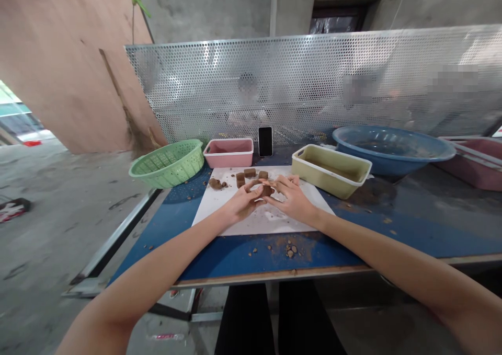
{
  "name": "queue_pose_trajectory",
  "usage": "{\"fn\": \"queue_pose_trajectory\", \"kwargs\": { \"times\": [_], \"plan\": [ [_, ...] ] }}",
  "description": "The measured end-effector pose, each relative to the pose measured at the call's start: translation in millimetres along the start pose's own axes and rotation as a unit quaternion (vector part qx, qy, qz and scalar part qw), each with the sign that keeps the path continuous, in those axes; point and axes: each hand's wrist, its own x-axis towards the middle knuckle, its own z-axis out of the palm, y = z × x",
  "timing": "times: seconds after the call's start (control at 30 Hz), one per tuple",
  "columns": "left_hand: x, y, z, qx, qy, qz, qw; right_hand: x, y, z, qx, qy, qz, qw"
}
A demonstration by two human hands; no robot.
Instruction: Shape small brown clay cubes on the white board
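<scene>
Over a white sheet (219,224) on the blue table, my left hand (243,202) and my right hand (289,198) meet around a small brown clay piece (267,191). The fingers of both hands touch its sides. Just behind the hands stand several short brown clay blocks, one at the left (240,180), one in the middle (250,172) and one at the right (263,175). A rough clay lump (215,183) lies at the sheet's left side, with crumbs around it.
Behind the sheet are a green basket (168,165), a pink bin (229,159), an upright phone (265,141), a yellow-green bin (329,180) and a blue basin (384,159). Clay crumbs (291,250) lie near the front edge. A perforated metal panel (290,93) rises behind.
</scene>
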Motion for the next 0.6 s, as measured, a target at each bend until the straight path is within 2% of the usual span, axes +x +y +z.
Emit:
{"fn": "queue_pose_trajectory", "kwargs": {
  "times": [0.27,0.4,0.47,0.53,0.6],
  "plan": [
    [-0.3,1.9,1.4,0.022,-0.004,0.008,1.000,0.1,3.8,0.7,-0.023,-0.012,0.007,1.000],
    [0.6,2.8,-0.8,0.104,0.018,0.022,0.994,1.1,7.9,1.0,-0.016,-0.039,-0.004,0.999],
    [1.8,4.9,-3.2,0.192,0.064,0.055,0.978,2.0,11.3,2.7,-0.009,-0.043,-0.007,0.999],
    [2.7,8.5,-5.8,0.294,0.118,0.112,0.942,2.8,15.2,5.8,-0.003,-0.050,-0.007,0.999],
    [3.0,12.4,-8.2,0.362,0.147,0.162,0.906,3.5,19.2,10.5,-0.002,-0.072,-0.011,0.997]
  ]
}}
